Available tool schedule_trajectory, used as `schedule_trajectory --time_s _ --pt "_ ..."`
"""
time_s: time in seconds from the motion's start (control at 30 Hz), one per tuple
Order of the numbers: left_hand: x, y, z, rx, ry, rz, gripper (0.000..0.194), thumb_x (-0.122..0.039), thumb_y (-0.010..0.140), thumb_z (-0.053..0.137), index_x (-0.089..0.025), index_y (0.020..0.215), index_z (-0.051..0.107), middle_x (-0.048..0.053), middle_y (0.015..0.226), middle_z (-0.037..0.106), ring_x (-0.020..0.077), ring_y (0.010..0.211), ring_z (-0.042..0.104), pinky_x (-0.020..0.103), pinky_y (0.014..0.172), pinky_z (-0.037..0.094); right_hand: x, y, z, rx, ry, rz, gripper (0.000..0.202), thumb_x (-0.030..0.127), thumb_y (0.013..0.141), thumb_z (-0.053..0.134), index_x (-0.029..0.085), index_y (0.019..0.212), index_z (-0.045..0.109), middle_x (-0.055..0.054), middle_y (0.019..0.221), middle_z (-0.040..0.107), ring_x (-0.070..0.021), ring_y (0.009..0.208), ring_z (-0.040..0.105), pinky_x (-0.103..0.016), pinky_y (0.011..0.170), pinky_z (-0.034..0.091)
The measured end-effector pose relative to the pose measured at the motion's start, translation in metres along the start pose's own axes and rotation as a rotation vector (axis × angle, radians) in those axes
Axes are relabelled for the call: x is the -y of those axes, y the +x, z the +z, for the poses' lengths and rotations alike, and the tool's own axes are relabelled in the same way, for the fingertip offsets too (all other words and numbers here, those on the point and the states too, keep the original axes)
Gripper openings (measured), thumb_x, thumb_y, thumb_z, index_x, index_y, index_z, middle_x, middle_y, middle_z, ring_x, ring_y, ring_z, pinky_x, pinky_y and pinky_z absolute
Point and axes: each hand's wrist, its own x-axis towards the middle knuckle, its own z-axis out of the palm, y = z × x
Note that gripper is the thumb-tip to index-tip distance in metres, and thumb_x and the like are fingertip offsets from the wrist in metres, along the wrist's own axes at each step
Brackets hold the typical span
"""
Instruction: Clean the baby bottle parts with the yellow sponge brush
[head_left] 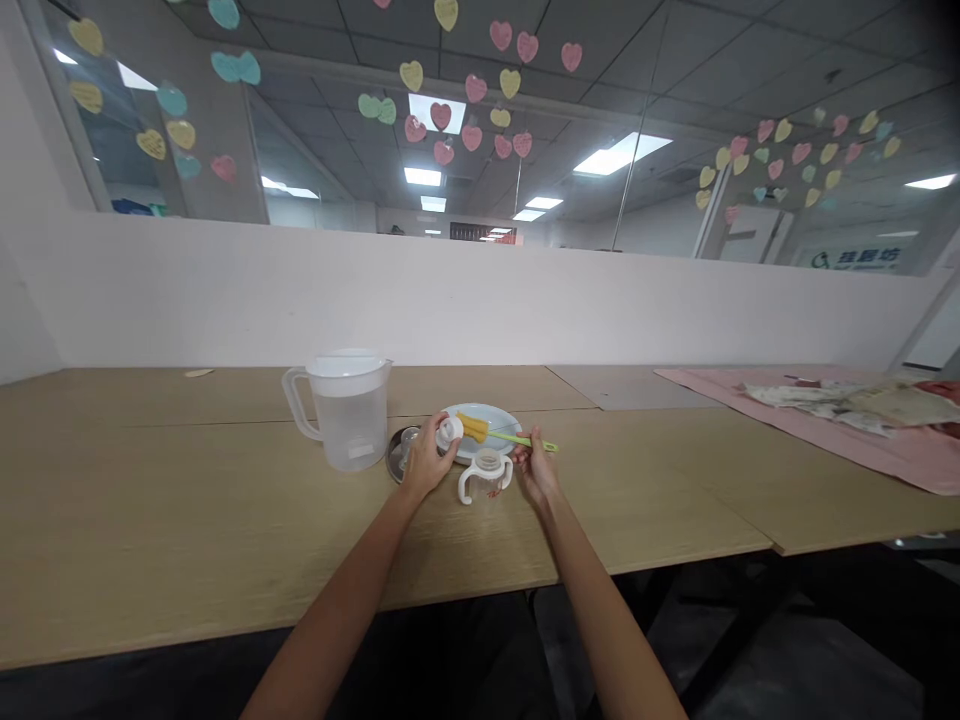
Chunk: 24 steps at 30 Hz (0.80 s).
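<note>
Your left hand (424,464) is gripping a round white plastic cap (450,431); your right hand (538,470) is pinching the slim green handle of a brush (504,436), its yellow head pointing capward above a smooth oval plate (501,415). A clear, two-handled bottle (487,480) is standing between your forearms on the wood-grained table (300,540).

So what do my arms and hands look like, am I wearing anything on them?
Your left forearm and right forearm are bare, with no sleeve showing. Your left hand and right hand are ungloved, and no watch or bracelet shows.
</note>
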Motion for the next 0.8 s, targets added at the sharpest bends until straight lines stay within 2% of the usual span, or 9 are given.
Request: schedule_trajectory --time_s 0.27,0.43,0.63,0.8 --pt "-0.0038 0.0011 -0.0064 0.085 0.14 0.065 0.037 -0.04 0.096 0.048 -0.021 0.128 0.055 0.01 0.122 0.068 0.0259 0.114 0.062 0.039 0.098 0.048 -0.002 0.0024 -0.0034 -0.027 0.083 0.042 0.043 0.059 0.081 0.068 0.018 0.069 0.062 0.008 0.042 0.044 -0.0044 0.036 0.037 -0.015 0.037 0.036" --pt "-0.0019 0.0016 -0.0066 0.048 0.201 0.068 0.039 -0.041 0.097 0.046 -0.019 0.127 0.057 0.011 0.118 0.069 0.0264 0.111 0.063 0.039 0.097 0.047 -0.0014 0.0055 -0.0059 -0.047 0.106 0.049 0.042 0.057 0.084 0.066 0.018 0.069 0.061 0.009 0.041 0.042 -0.0042 0.035 0.036 -0.015 0.037 0.035" --pt "0.0016 0.0012 -0.007 -0.007 0.173 0.015 0.037 -0.041 0.098 0.043 -0.02 0.124 0.057 0.01 0.114 0.069 0.0254 0.108 0.064 0.039 0.096 0.048 0.0 0.0067 -0.0068 -0.067 0.14 0.065 0.039 0.054 0.087 0.064 0.019 0.071 0.059 0.009 0.043 0.043 -0.0038 0.035 0.037 -0.014 0.037 0.035" --pt "-0.0034 -0.0012 -0.0092 0.03 0.1 0.12 0.04 -0.039 0.1 0.037 -0.018 0.129 0.054 0.012 0.118 0.068 0.0246 0.111 0.063 0.039 0.098 0.048 0.0009 0.0051 -0.0037 -0.02 0.122 0.046 0.038 0.054 0.085 0.065 0.019 0.072 0.059 0.009 0.044 0.046 -0.0047 0.037 0.042 -0.015 0.039 0.038"
